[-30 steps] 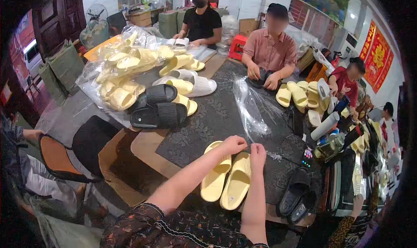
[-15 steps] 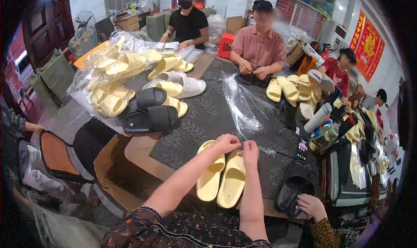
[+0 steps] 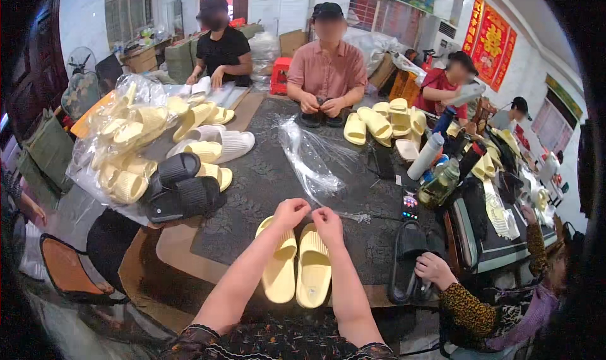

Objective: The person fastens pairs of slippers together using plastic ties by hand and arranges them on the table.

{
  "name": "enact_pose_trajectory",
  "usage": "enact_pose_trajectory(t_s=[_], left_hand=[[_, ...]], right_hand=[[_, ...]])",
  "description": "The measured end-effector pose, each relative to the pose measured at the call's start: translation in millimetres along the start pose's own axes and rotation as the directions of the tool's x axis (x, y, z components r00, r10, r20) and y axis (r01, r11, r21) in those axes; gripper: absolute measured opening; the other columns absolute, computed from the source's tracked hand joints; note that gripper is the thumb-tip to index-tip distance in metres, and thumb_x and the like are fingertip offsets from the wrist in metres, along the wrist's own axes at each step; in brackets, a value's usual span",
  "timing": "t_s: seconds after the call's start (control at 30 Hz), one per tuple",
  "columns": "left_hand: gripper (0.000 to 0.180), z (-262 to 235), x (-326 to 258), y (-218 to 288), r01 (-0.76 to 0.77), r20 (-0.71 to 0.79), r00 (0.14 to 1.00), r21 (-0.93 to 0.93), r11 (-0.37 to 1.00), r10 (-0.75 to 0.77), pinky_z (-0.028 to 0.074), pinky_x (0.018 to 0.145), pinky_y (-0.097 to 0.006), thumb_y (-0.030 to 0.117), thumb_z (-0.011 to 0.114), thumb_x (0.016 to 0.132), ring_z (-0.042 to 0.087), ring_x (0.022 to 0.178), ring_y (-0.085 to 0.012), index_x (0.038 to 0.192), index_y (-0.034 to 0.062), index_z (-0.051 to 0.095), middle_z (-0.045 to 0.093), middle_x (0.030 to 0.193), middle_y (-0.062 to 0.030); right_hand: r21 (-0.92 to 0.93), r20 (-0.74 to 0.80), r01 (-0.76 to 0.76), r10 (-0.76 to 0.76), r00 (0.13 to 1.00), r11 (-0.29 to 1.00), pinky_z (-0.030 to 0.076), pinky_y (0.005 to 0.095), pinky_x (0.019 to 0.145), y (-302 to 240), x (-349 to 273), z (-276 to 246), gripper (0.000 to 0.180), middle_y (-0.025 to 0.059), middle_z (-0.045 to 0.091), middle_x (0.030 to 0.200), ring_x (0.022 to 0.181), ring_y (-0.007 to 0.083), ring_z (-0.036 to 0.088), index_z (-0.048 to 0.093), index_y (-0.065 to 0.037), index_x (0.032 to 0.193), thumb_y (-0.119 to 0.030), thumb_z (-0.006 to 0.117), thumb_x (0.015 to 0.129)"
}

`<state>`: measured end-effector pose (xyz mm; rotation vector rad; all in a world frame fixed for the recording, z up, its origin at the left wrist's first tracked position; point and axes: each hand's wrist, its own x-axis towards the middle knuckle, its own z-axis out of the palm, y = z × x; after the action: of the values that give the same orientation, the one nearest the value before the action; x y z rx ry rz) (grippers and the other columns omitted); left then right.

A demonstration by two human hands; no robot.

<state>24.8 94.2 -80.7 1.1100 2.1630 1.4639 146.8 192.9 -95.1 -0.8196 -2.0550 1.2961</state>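
Observation:
A pair of pale yellow ribbed slippers, the left slipper (image 3: pixel 278 278) and the right slipper (image 3: pixel 314 275), lies side by side at the table's near edge, toes pointing away. My left hand (image 3: pixel 293 212) is pinched closed above the toe of the left slipper. Close beside it, my right hand (image 3: pixel 327 224) also pinches, over the right slipper's toe. Whatever the fingertips hold is too small to make out. Just beyond my hands lies a bundle of clear thin plastic strands (image 3: pixel 309 164), its lower end trailing toward the right.
Black slippers (image 3: pixel 189 196) and bagged yellow slippers (image 3: pixel 132 133) are piled on the left. At right, a co-worker's hand (image 3: pixel 435 270) touches black slippers (image 3: pixel 407 253). Bottles (image 3: pixel 426 155) and a lit phone (image 3: pixel 410 205) stand or lie beyond. Across the table, a person (image 3: pixel 328 70) handles dark slippers.
The view has swung, so the table and things appear farther left. My hands stay pinched over the slipper toes. The person in red holds a grey slipper in a different position.

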Motion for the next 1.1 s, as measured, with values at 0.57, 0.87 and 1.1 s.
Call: enact_pose_trajectory(t_s=[0.57,0.87,1.1], left_hand=[[0.015,4.8,5.4,-4.9,-0.141,0.028,0.989,-0.114,0.983,0.145,0.049,0.064,-0.027,0.016,0.064,0.083,0.058,0.067,-0.0103,0.09,0.0031,0.065,0.064,0.073,-0.0033],[0.015,4.9,6.2,-6.4,-0.05,0.008,0.999,0.057,0.997,0.05,0.05,0.066,-0.03,0.018,0.065,0.08,0.064,0.068,-0.0173,0.086,0.005,0.067,0.068,0.075,-0.0088],[0.014,5.5,10.8,-12.2,-0.158,-0.08,0.986,-0.194,0.968,0.145,0.048,0.065,-0.028,0.015,0.064,0.084,0.06,0.067,-0.0127,0.09,0.0022,0.065,0.066,0.074,-0.0055]], right_hand=[[-0.026,-0.044,-0.009,0.008,0.999,1.0,0.049,0.0336,0.067,-2.2,-1.1,-4.1,0.025,0.0094,0.067,0.076,0.07,0.021,0.064,0.065,-0.005,0.089,-0.03,0.064,0.084],[0.016,-0.103,-0.012,0.014,0.995,1.0,0.048,0.028,0.065,-1.4,1.6,-3.1,0.02,0.0048,0.066,0.076,0.069,0.011,0.06,0.065,-0.002,0.091,-0.02,0.064,0.085],[-0.023,0.029,0.055,-0.054,0.998,0.998,0.049,0.0306,0.067,-16.9,-4.6,-8.3,0.025,0.0081,0.069,0.08,0.072,0.0167,0.066,0.068,-0.007,0.092,-0.03,0.065,0.083]])
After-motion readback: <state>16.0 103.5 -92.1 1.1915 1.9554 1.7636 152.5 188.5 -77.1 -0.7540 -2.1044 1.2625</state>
